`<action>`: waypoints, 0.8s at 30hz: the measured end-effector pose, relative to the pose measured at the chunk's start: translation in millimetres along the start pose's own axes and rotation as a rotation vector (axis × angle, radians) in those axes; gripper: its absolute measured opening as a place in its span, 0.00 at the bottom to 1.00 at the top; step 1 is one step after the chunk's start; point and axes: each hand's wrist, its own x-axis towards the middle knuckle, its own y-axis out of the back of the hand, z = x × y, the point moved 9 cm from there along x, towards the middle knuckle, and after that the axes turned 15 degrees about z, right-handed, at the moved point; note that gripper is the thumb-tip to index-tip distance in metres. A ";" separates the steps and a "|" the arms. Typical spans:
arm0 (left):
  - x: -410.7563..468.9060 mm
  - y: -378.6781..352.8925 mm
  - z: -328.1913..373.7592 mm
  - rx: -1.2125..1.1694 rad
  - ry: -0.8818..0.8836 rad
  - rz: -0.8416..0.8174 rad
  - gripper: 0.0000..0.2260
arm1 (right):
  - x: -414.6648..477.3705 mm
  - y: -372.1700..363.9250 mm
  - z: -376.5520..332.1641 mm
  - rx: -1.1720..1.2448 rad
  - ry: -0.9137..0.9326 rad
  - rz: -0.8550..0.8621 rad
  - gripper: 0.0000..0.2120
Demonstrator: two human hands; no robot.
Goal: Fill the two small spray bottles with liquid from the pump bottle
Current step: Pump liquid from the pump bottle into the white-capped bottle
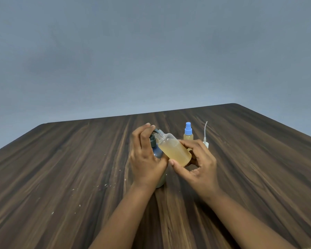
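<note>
My left hand [145,155] rests on top of the pump bottle [157,151], fingers curled over its dark green pump head, whose spout meets the neck of an uncapped clear spray bottle [174,150]. That bottle is tilted toward the pump, holds amber liquid to about its shoulder, and is gripped by my right hand [196,164]. Most of the pump bottle's body is hidden behind my left hand. A second small spray bottle [188,133] with a blue spray cap stands upright behind, amber liquid inside.
A white spray cap with its long dip tube [205,135] stands upside down on the table right of the blue-capped bottle. Small white specks dot the dark wood table [79,159] left of my arms. A grey wall lies beyond the far edge.
</note>
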 end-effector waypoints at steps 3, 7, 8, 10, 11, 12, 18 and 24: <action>0.6 0.4 -0.6 -0.004 -0.017 -0.007 0.29 | -0.6 0.0 0.1 -0.004 0.002 -0.006 0.22; 0.9 3.8 -1.0 -0.045 -0.015 0.023 0.29 | -0.9 0.5 0.9 0.000 -0.007 0.000 0.21; 0.7 4.1 -1.3 -0.054 -0.015 0.031 0.29 | -1.1 0.4 0.8 0.004 -0.008 0.001 0.21; 0.0 3.4 -2.2 -0.057 -0.015 0.034 0.30 | -1.3 0.3 0.8 0.004 -0.009 0.000 0.21; -0.4 2.6 -2.9 -0.049 -0.015 0.030 0.32 | -1.3 0.3 0.9 0.003 -0.009 0.001 0.21; -0.7 1.8 -3.2 -0.040 -0.015 0.025 0.33 | -1.3 0.4 1.1 0.001 -0.009 0.002 0.21; -0.1 0.4 -2.6 -0.035 -0.032 0.008 0.30 | -0.9 -0.1 0.5 -0.010 -0.003 -0.005 0.21; 1.2 -1.0 -3.4 -0.032 -0.005 0.015 0.29 | -0.2 1.2 1.8 -0.025 0.000 0.005 0.23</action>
